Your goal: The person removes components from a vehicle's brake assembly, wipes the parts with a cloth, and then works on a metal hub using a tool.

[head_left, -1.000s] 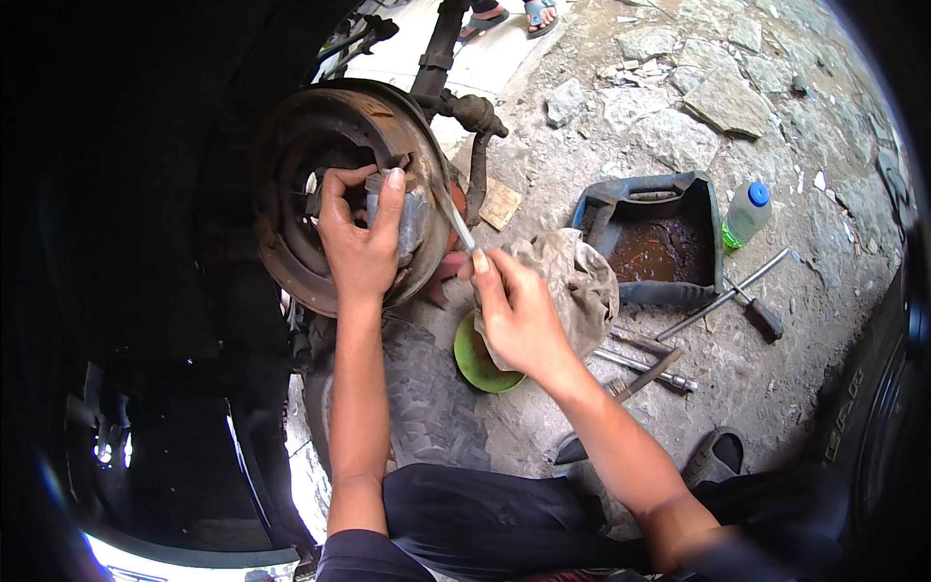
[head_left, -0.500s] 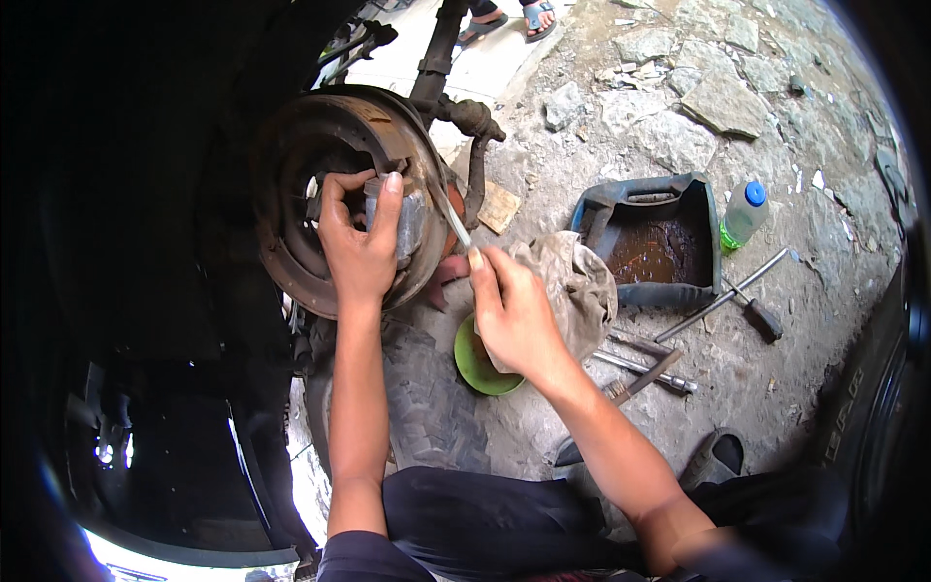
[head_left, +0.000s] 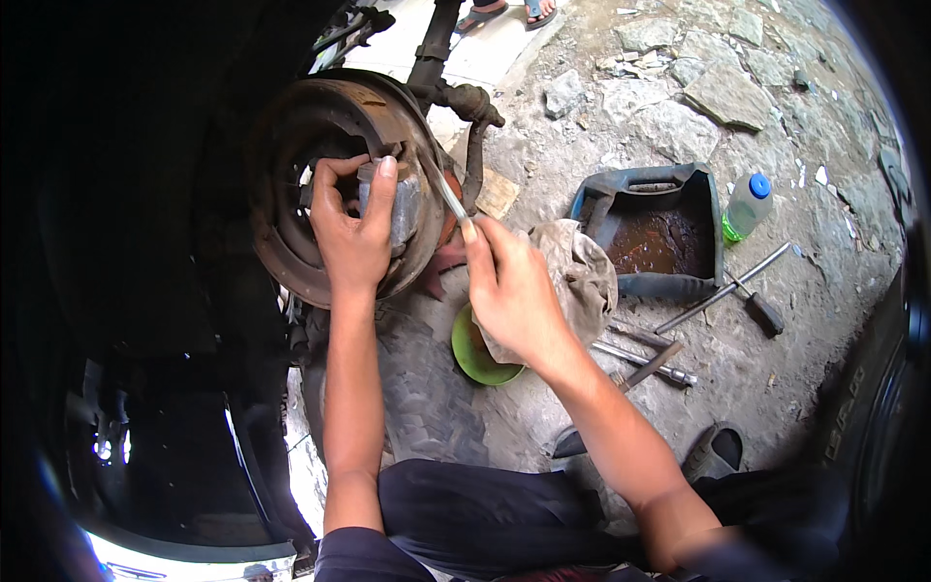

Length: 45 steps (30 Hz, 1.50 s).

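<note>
A rusty round brake assembly [head_left: 305, 257] is mounted on the axle at upper left. My left hand [head_left: 354, 233] reaches into its front, closed with thumb and fingers round a grey metal brake block [head_left: 403, 211]. My right hand [head_left: 514, 291] grips a tool with a slim bright metal shaft [head_left: 452, 198]; the fist hides its handle. The shaft slants up and left, its end at the right rim of the brake assembly. A crumpled beige rag [head_left: 574, 276] is beside and partly behind my right hand, above a green bowl [head_left: 475, 349].
An open cut-down jerrycan [head_left: 669, 284] of dark liquid stands at right, beside a blue-capped bottle [head_left: 747, 209]. A cross-handled wrench [head_left: 722, 291] and other tools [head_left: 650, 364] lie on rough ground. A tyre [head_left: 427, 398] lies under my arms. Sandalled feet [head_left: 538, 12] show at top.
My right hand and the tool have shifted slightly up and left. My left hand keeps its hold on the brake block. The whole view has moved a little.
</note>
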Available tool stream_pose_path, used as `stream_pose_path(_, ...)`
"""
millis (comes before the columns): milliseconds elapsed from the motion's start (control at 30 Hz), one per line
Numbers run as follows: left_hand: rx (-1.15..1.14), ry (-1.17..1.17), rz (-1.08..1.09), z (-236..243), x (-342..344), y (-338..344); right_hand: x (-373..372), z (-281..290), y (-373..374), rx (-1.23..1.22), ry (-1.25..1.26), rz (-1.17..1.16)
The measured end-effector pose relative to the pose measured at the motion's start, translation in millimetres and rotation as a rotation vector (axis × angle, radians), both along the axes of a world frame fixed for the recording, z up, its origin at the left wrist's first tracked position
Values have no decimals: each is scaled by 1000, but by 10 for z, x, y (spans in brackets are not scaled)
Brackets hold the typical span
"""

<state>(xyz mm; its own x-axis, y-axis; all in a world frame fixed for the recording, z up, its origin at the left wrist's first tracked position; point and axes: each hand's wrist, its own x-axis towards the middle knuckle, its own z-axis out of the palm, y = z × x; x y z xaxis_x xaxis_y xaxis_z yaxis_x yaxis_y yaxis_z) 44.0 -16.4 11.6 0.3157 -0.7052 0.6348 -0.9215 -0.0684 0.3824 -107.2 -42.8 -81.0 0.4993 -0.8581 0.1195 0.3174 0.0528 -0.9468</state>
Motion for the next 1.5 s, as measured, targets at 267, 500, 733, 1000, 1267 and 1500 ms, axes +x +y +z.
stream_pose_path(267, 9, 3, 11, 14, -11, 22, -96, -172, 299, 57, 58, 108)
stream_pose_path(500, 12, 5, 9, 7, -20, -17, 35, 19, -53, -56, 38, -32)
stream_pose_path(733, -5, -39, 13, 10, 20, 13, -72, -130, 229, 7, 91, 73)
stream_pose_path(1000, 11, 5, 17, -19, 23, -19, 62, 103, -174, -79, 75, -29)
stream_pose_path(1267, 13, -14, 26, 9, 26, 18, -248, -2, 94, -8, 155, 127)
stream_pose_path(1500, -8, -18, 2, 0, 11, -7, -59, 172, -200, -145, 158, 36)
